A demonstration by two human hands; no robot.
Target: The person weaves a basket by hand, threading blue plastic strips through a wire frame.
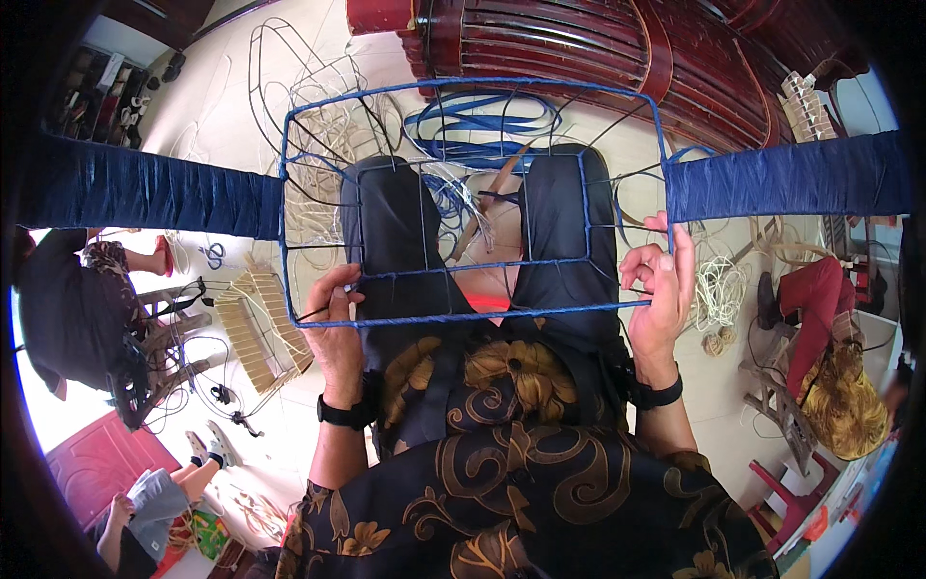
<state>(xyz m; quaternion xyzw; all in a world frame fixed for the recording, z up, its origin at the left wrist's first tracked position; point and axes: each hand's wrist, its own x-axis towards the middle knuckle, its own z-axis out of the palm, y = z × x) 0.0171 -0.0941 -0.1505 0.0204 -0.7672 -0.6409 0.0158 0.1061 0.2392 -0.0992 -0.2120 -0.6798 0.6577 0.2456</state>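
A blue-bound rectangular wire frame [473, 317] is held above a pair of dark-trousered knees [555, 212]. The left hand [336, 314], fingers loosely curled, grips the frame's near left corner. The right hand [663, 289], half open, has thumb and fingers about the frame's right side; from here I can't quite tell how firmly. Wide blue-wrapped bands [164, 193] stick out from both sides of the frame. Beyond the frame lie blue strips [482, 151], then a dark red wooden bench [550, 39]. Pale cord [719, 294] lies tangled to the frame's right.
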